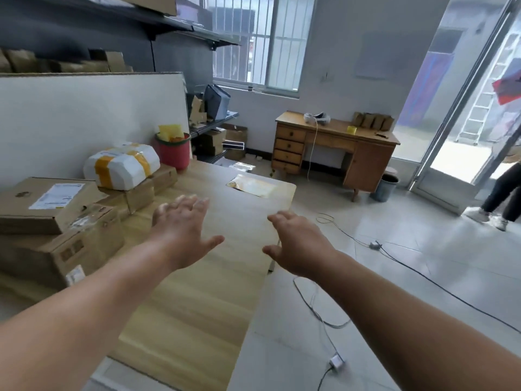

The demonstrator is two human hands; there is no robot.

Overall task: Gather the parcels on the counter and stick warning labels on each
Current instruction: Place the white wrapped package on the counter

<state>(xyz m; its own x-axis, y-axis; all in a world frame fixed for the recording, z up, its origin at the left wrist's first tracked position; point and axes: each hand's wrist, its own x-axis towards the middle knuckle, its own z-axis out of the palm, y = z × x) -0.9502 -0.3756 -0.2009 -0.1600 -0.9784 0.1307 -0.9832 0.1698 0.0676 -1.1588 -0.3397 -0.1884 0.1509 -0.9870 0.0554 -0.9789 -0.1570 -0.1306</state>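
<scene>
Parcels (93,230) are piled along the wall, just left of my left fingertips, and none of them touch me. Both hands are spread wide and holding nothing. My left hand (180,230) hovers over the counter (197,320), and my right hand (298,244) is out by its right edge.

Closest to my left fingers are the small boxes (138,196), with the white bag (121,165) on top, wrapped in yellow tape. That one looks soft and puffy, so it's probably light. The plastic is likely slick too, so I'd scoop it from underneath with both palms rather than pinch it.

Back toward my left wrist, the flat box (48,201) lies on the big box (62,249). Both are stiff cardboard with decent edges to grab. I'd guess the big one has some weight, so I'd take the flat one off first, then get fingers under opposite sides.

A shiny sheet (251,186) lies well beyond my fingertips at the counter's far end. It could be the labels, can't tell.
</scene>
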